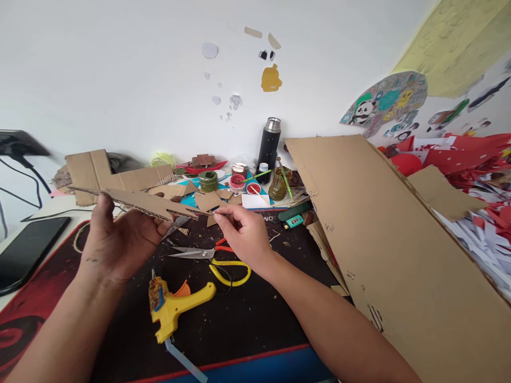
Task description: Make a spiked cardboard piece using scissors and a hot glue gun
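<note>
A flat piece of cut cardboard (pixel 139 202) with a jagged, pointed outline is held up above the mat, seen nearly edge-on. My left hand (pixel 120 242) supports it from below, thumb on the near edge and fingertips showing behind it. At its narrow right end, my right hand (pixel 245 234) pinches the tip between thumb and fingers. Beneath the hands lie scissors (pixel 229 272) with yellow and orange handles, the blades pointing left. Closer to me rests a yellow glue gun (pixel 175 306) with a clear glue stick (pixel 186 361) sticking out of its back.
A large cardboard sheet (pixel 383 239) leans along the right, beside red and white paper scraps (pixel 475 181). Paint jars (pixel 208 181), brushes and a black thermos (pixel 269 143) stand by the wall. At left lies a phone (pixel 32 252). The dark mat (pixel 255 319) carries small scraps.
</note>
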A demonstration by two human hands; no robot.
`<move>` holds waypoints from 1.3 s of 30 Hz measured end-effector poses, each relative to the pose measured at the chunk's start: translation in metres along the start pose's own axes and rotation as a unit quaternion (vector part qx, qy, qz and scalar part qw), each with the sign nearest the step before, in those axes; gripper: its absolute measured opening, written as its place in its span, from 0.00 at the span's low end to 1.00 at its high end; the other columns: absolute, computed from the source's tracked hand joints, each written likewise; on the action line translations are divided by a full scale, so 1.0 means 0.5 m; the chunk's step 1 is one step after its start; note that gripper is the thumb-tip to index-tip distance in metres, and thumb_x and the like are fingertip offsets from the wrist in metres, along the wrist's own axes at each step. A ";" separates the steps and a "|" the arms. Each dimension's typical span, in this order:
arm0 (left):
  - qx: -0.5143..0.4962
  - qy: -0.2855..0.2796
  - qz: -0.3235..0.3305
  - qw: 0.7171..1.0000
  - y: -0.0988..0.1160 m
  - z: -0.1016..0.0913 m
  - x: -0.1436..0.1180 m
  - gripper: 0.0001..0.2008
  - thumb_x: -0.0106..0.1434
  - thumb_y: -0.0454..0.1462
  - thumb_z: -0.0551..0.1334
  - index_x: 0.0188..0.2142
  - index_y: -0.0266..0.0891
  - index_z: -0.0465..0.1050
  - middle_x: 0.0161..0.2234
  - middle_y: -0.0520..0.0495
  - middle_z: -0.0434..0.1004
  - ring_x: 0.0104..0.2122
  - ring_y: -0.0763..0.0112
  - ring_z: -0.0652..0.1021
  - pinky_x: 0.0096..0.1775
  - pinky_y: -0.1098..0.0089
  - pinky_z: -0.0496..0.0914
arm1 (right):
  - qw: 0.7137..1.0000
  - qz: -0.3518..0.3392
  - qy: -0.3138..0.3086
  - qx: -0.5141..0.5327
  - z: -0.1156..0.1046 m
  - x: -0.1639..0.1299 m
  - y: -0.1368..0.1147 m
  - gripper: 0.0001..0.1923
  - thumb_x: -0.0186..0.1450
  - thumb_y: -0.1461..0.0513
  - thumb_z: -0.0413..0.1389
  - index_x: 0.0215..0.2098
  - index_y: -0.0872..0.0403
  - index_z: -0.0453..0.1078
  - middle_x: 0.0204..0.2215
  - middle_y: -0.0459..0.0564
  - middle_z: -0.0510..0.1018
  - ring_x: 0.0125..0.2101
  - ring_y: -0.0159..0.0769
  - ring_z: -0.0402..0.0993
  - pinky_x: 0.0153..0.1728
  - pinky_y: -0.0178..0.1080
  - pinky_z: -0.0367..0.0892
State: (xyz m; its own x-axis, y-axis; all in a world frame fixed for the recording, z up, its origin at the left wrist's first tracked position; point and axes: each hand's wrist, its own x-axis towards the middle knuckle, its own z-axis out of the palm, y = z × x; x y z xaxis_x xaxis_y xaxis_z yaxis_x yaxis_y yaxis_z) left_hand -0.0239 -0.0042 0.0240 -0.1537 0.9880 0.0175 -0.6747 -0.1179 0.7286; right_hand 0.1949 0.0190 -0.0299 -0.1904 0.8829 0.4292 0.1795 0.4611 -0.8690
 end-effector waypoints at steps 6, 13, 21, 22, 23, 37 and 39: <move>-0.008 0.001 -0.003 1.000 0.000 -0.007 0.003 0.36 0.46 0.49 0.86 0.53 0.43 0.81 0.53 0.39 0.89 0.45 0.55 0.89 0.40 0.62 0.86 | 1.000 -0.007 0.005 0.008 0.002 -0.002 0.002 0.11 0.74 0.55 0.60 0.45 0.51 0.83 0.27 0.46 0.82 0.25 0.33 0.75 0.30 0.37 0.67; 0.002 0.004 0.002 1.000 -0.001 -0.007 0.001 0.33 0.52 0.50 0.83 0.53 0.41 0.81 0.49 0.37 0.90 0.43 0.56 0.90 0.39 0.64 0.86 | 1.000 -0.004 0.007 0.001 0.002 0.000 0.000 0.12 0.74 0.55 0.60 0.44 0.51 0.83 0.26 0.45 0.81 0.24 0.33 0.74 0.29 0.36 0.67; -0.007 0.005 0.006 1.000 0.002 -0.006 0.003 0.38 0.43 0.48 0.87 0.52 0.41 0.81 0.50 0.40 0.90 0.43 0.57 0.89 0.40 0.64 0.86 | 1.000 -0.001 0.008 0.014 0.000 0.002 0.001 0.12 0.74 0.55 0.59 0.43 0.52 0.82 0.25 0.44 0.80 0.24 0.32 0.72 0.30 0.37 0.66; -0.007 0.005 0.006 1.000 0.003 -0.005 0.003 0.39 0.41 0.47 0.88 0.51 0.40 0.81 0.49 0.39 0.90 0.42 0.56 0.89 0.39 0.65 0.86 | 1.000 0.008 0.005 0.012 -0.001 0.002 0.001 0.12 0.74 0.54 0.59 0.44 0.51 0.82 0.25 0.44 0.79 0.24 0.32 0.72 0.30 0.37 0.66; -0.007 0.005 0.007 1.000 0.004 -0.004 0.003 0.40 0.39 0.47 0.88 0.51 0.40 0.81 0.48 0.39 0.90 0.41 0.56 0.89 0.38 0.65 0.86 | 1.000 0.017 0.003 0.010 -0.002 0.002 0.001 0.13 0.74 0.53 0.59 0.44 0.51 0.82 0.25 0.44 0.79 0.24 0.33 0.72 0.30 0.37 0.66; -0.013 0.043 0.035 0.998 0.022 -0.003 0.004 0.40 0.32 0.47 0.89 0.44 0.44 0.80 0.47 0.48 0.91 0.36 0.62 0.89 0.33 0.67 0.86 | 0.951 0.165 0.032 0.258 -0.019 0.036 0.005 0.18 0.67 0.46 0.64 0.40 0.51 0.70 0.17 0.35 0.66 0.15 0.29 0.65 0.19 0.34 0.61; -0.013 0.049 0.036 0.998 0.023 -0.004 0.005 0.41 0.31 0.46 0.89 0.45 0.44 0.80 0.47 0.48 0.91 0.36 0.62 0.89 0.33 0.67 0.86 | 0.948 0.173 0.043 0.262 -0.022 0.042 0.011 0.20 0.66 0.45 0.66 0.40 0.51 0.70 0.16 0.34 0.65 0.14 0.29 0.63 0.18 0.34 0.60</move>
State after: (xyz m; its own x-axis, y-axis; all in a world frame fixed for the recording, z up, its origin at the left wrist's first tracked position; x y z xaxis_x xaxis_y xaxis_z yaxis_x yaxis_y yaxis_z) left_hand -0.0333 -0.0034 0.0311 -0.2710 0.9626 0.0016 -0.6773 -0.1919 0.7103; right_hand 0.2026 0.0407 -0.0229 -0.1234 0.9878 0.0952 -0.2928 0.0554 -0.9546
